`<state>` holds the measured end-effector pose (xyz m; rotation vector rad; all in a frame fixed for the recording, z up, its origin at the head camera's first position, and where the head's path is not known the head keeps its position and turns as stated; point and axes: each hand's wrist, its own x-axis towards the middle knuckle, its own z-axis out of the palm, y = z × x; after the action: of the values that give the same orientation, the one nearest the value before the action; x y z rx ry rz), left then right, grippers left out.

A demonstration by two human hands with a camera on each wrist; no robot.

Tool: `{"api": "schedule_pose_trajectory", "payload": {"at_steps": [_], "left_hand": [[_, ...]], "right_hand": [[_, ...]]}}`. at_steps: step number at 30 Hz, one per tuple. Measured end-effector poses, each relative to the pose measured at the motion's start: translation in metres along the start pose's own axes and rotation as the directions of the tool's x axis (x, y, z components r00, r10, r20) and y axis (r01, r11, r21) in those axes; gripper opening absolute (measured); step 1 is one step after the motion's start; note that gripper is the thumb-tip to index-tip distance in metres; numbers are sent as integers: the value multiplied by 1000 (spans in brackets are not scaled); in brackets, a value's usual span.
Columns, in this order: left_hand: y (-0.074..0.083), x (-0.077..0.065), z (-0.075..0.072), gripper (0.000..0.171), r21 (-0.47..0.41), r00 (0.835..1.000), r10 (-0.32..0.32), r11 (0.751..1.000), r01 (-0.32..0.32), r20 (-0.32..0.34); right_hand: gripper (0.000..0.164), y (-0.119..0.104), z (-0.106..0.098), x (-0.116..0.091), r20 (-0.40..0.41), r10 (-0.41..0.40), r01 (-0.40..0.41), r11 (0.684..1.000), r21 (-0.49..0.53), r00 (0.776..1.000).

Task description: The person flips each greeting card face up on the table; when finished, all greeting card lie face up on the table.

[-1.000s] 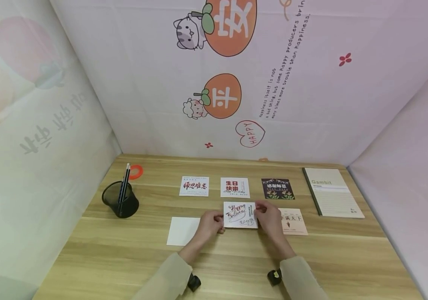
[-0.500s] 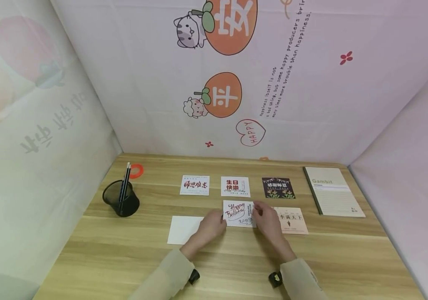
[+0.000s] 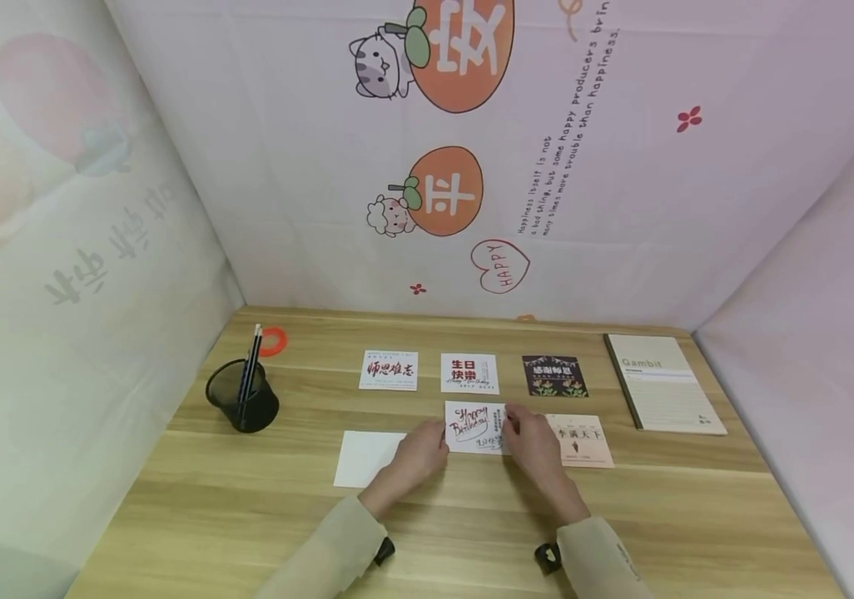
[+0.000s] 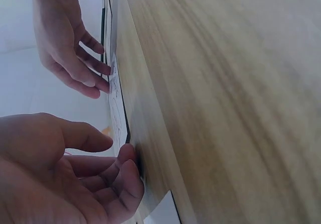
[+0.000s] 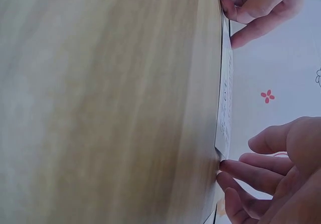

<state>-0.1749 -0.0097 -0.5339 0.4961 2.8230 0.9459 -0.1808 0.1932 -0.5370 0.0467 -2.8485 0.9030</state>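
A white "Happy Birthday" card (image 3: 470, 427) lies on the wooden table between both hands. At its left edge, my left hand (image 3: 419, 453) touches the card with its fingertips. The left wrist view shows that hand's thumb (image 4: 90, 137) raised apart from the card. On the opposite side, my right hand (image 3: 534, 445) covers part of the right edge. Its fingertips touch near the card's corner in the right wrist view, while the thumb (image 5: 268, 139) stands away. A blank white card (image 3: 367, 459) lies left of my left hand, and a beige card (image 3: 584, 441) is partly behind my right hand.
Behind stand three flat cards in a row: a red-lettered one (image 3: 389, 370), a square birthday one (image 3: 469, 373) and a dark one (image 3: 555, 376). A black mesh pen cup (image 3: 250, 408) and red ring (image 3: 273, 342) are left; a notebook (image 3: 667, 384) lies right.
One second ago both hands pinched the birthday card slightly raised; it has come down flat, a little to the left. Thumbs have lifted from it. Little differs over the last half second.
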Motion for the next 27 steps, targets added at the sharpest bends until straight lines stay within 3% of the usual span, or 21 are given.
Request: {"api": "schedule_pose_trajectory", "payload": {"at_steps": [7,11,14,20,27], "left_hand": [[-2,0,-5,28,-88,998,5,996,0,59],[-4,-9,-16,33,-135,993,4,991,11,114],[-8,-19,-27,37,-156,993,3,988,16,119],[-19,-38,-45,37,-73,999,-9,997,12,35],[-26,-54,-59,35,25,996,20,1000,-18,-86]], "right_hand": [[29,0,1,-1,3,4,-4,999,46,1000],[27,-1,2,-4,-43,-31,35,995,90,999],[26,-5,1,-6,-100,-79,88,992,88,992],[25,-18,0,-10,-130,-115,128,987,96,985],[23,-42,6,-14,-95,-188,206,944,256,978]]}}
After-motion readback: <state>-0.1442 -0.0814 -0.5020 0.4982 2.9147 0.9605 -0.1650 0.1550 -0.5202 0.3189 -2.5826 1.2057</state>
